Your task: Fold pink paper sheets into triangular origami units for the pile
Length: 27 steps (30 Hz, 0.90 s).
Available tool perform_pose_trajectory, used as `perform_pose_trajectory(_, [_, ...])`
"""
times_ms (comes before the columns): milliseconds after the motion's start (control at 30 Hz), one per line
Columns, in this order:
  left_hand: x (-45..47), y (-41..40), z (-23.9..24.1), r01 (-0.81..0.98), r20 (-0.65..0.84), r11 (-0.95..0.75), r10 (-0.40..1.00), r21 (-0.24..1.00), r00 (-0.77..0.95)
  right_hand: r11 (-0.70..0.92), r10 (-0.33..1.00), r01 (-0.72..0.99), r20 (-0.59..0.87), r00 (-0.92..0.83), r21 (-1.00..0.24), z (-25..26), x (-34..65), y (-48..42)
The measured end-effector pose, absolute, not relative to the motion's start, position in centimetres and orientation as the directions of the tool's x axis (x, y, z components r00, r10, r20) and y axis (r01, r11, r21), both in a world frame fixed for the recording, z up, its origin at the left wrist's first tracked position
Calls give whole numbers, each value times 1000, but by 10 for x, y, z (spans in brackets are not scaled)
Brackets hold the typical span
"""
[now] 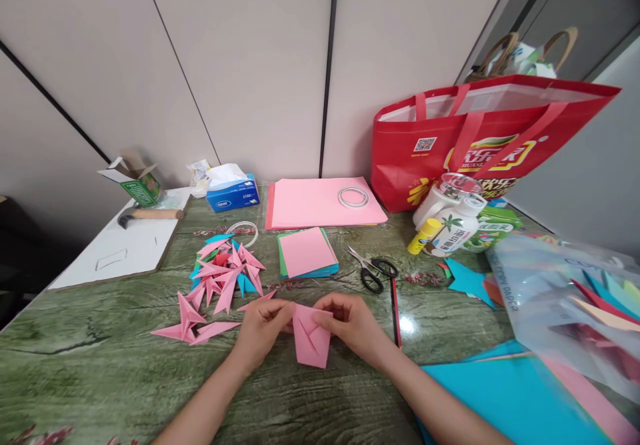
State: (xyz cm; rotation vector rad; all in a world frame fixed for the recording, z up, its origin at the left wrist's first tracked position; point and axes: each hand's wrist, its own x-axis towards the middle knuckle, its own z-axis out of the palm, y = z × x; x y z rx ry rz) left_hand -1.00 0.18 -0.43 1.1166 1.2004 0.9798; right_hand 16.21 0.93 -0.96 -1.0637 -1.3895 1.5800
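A folded pink paper (pixel 311 348) is held up between my two hands, just above the green table. It is cup-shaped, wider at the top, with a slanting fold across its front. My left hand (pixel 265 328) pinches its upper left edge with thumb and fingers. At the upper right edge, my right hand (pixel 347 322) grips it, the thumb lying on the front face. Left of my left hand lies a pile of folded paper pieces (pixel 227 272), mostly pink with some blue. A stack of square paper sheets (pixel 313 252) sits just beyond my hands.
Scissors (pixel 373 268) and a red pencil (pixel 396 312) lie to the right. Large pink sheets (pixel 310 202), a tissue box (pixel 233 195) and a red bag (pixel 400 158) stand along the wall. A glue stick (pixel 424 236), blue sheets (pixel 500 392) and a hammer (pixel 155 214) are farther out.
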Motion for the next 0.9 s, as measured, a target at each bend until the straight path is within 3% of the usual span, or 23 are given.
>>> perform_pose_trajectory(200, [-2, -1, -2, -88, -250, 268, 953, 959, 174, -103, 964, -34, -91, -251, -994, -14, 161, 9])
perform_pose_trajectory(367, [6, -6, 4, -69, -166, 196, 937, 978, 309, -49, 980, -1, -47, -192, -999, -17, 161, 8])
perform_pose_trajectory(667, [9, -8, -1, 186, -72, 39, 982, 982, 173, 243, 969, 372, 238, -61, -896, -16, 154, -3])
perform_pose_trajectory(900, [5, -4, -3, 57, -93, 85, 984, 995, 155, 413, 910, 325, 375, -177, -850, -10, 155, -3])
